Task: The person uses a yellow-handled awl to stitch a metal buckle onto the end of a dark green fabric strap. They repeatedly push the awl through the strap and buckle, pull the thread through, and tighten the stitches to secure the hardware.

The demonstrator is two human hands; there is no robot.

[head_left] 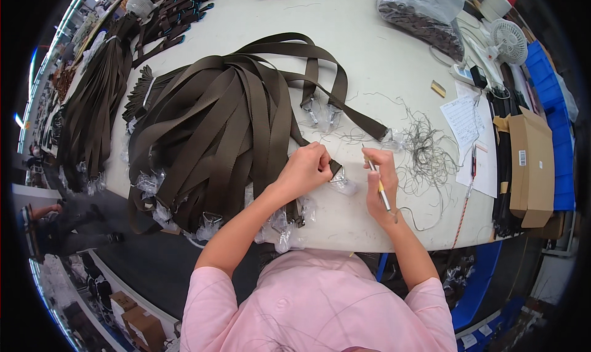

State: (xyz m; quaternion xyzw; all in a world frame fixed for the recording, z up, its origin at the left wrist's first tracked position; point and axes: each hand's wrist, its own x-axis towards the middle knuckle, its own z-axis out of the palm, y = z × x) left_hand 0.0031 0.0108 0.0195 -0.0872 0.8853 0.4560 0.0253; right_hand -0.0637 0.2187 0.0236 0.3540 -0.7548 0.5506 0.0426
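Two hands busy — our left hand (306, 167) pinched strap end (334, 166) at table (369, 56) edge, right hand (381, 186) gripped small snips (380, 189); we judged: keep webbing taut, cut loose threads flush

We have open desk (369, 50) at 12 o'clock, between the strap pile (215, 130) at 9 and the thread tangle (428, 149) at 3. A bag (422, 13) blocks 1 o'clock; papers (471, 130) and boxes (532, 164) crowd the right edge.
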